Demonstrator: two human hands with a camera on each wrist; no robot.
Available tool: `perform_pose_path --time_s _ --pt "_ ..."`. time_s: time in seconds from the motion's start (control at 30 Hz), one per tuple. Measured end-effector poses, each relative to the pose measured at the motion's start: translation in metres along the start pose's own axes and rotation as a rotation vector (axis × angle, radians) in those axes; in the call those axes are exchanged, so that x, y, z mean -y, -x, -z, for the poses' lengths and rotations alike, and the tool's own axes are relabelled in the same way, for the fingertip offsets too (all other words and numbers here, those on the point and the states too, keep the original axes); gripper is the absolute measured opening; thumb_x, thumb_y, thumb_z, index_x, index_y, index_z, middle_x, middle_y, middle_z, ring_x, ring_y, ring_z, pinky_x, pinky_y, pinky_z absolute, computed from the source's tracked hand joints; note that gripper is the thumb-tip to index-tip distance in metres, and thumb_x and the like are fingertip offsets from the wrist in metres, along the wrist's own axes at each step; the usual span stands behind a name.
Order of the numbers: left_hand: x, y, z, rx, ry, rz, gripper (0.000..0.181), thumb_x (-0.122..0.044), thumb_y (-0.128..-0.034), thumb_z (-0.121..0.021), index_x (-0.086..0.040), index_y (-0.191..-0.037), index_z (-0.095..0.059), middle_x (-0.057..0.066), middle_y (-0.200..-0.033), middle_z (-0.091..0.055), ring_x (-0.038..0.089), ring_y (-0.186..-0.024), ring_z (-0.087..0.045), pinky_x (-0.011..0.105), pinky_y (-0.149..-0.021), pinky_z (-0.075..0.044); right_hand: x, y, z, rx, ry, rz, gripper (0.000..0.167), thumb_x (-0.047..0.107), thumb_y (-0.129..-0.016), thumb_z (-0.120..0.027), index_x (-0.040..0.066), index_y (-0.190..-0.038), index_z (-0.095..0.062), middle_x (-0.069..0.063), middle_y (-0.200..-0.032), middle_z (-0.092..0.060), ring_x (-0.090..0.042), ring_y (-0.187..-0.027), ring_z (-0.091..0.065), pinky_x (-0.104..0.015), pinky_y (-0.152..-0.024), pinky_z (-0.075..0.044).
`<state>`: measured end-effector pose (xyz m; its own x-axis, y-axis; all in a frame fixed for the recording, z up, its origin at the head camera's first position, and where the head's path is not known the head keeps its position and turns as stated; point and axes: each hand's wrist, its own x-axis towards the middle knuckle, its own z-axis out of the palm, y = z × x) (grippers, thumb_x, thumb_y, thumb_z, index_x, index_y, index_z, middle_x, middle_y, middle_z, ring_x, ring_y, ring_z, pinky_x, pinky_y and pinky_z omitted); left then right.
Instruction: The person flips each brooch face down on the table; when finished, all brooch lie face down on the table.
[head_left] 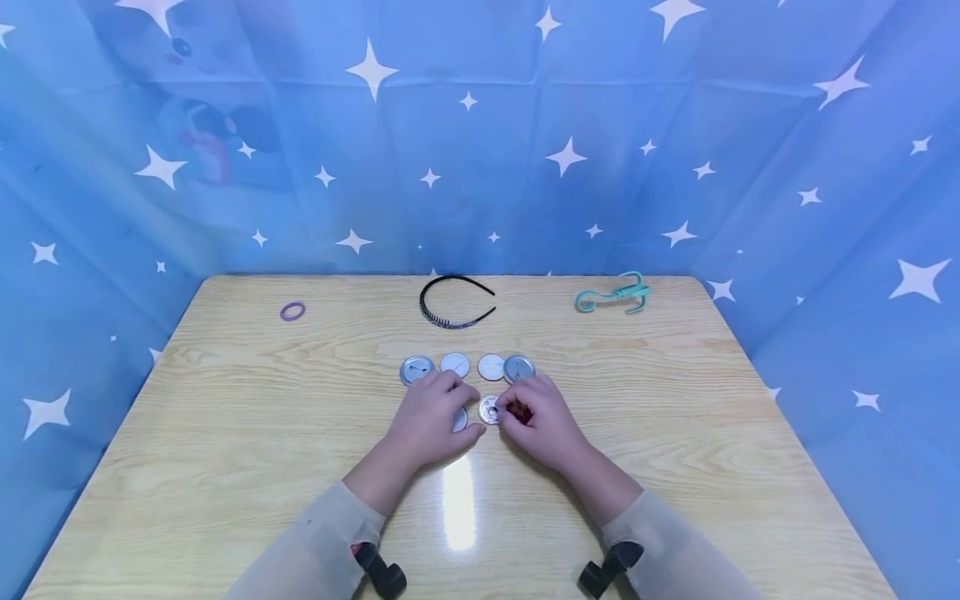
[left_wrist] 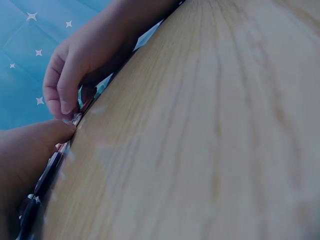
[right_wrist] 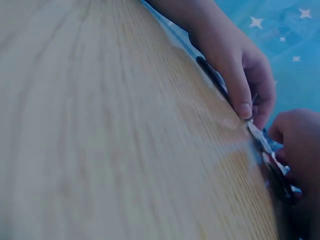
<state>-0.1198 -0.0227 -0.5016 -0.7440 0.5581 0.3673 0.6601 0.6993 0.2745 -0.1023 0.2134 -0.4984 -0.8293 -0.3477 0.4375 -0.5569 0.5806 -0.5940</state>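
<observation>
Several round pin badges lie near the middle of the table, most showing their pale or metallic backs. My left hand (head_left: 431, 412) rests over one silver badge (head_left: 460, 419), thumb and index finger apart, partly covering it. Just right of it, my right hand (head_left: 543, 421) has its fingers curled, and thumb and fingertips pinch the edge of a shiny badge (head_left: 489, 409). Something dark red (head_left: 519, 412) shows beneath the right hand; its kind is hidden. Behind the hands sit a dark-rimmed badge (head_left: 416, 369), two white-backed badges (head_left: 454, 364) (head_left: 491, 367) and a grey badge (head_left: 519, 367).
A black toothed headband (head_left: 442, 322) lies at the back middle of the wooden table (head_left: 262, 442). A purple ring-shaped band (head_left: 292, 311) is at the back left, and a teal hair claw-like piece (head_left: 622, 292) at the back right. A blue starred curtain (head_left: 480, 167) hangs behind.
</observation>
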Motion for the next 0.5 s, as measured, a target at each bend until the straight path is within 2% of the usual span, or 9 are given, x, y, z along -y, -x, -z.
perform_pose_path --time_s 0.13,0.23,0.37,0.5 --pt "-0.0002 0.0023 -0.0007 -0.004 0.037 0.008 0.041 -0.048 -0.0862 -0.083 -0.020 -0.116 -0.079 0.003 -0.113 -0.067 0.026 -0.102 -0.059 0.047 -0.093 -0.050 0.0003 0.0044 0.0007 0.045 0.010 -0.057 0.018 0.013 -0.086 -0.084 0.014 -0.103 -0.078 0.004 -0.102 -0.069 -0.018 -0.097 -0.051 -0.038 -0.085 -0.040" --pt "0.0008 0.0042 -0.0031 -0.009 0.092 0.038 0.034 -0.044 -0.0873 -0.083 -0.022 -0.114 -0.080 0.001 -0.113 -0.068 0.024 -0.104 -0.060 0.047 -0.096 -0.050 0.0010 0.0050 -0.0002 0.068 0.016 -0.079 0.022 0.016 -0.086 -0.085 0.015 -0.107 -0.079 0.003 -0.110 -0.069 -0.019 -0.103 -0.051 -0.040 -0.088 -0.041" --pt "0.0018 0.0058 -0.0058 -0.020 0.157 0.089 0.026 -0.039 -0.0891 -0.082 -0.024 -0.110 -0.081 -0.003 -0.111 -0.069 0.022 -0.104 -0.060 0.048 -0.097 -0.049 0.0009 0.0043 -0.0009 0.073 0.037 -0.072 0.024 0.017 -0.087 -0.085 0.016 -0.110 -0.080 0.003 -0.113 -0.070 -0.020 -0.103 -0.051 -0.040 -0.087 -0.041" --pt "0.0012 0.0051 -0.0075 -0.026 0.186 0.104 0.024 -0.038 -0.0902 -0.082 -0.025 -0.110 -0.081 -0.003 -0.111 -0.069 0.023 -0.106 -0.060 0.048 -0.098 -0.049 0.0005 0.0044 0.0010 0.092 0.061 -0.091 0.028 0.019 -0.088 -0.085 0.014 -0.115 -0.080 0.002 -0.114 -0.069 -0.020 -0.102 -0.050 -0.040 -0.087 -0.041"
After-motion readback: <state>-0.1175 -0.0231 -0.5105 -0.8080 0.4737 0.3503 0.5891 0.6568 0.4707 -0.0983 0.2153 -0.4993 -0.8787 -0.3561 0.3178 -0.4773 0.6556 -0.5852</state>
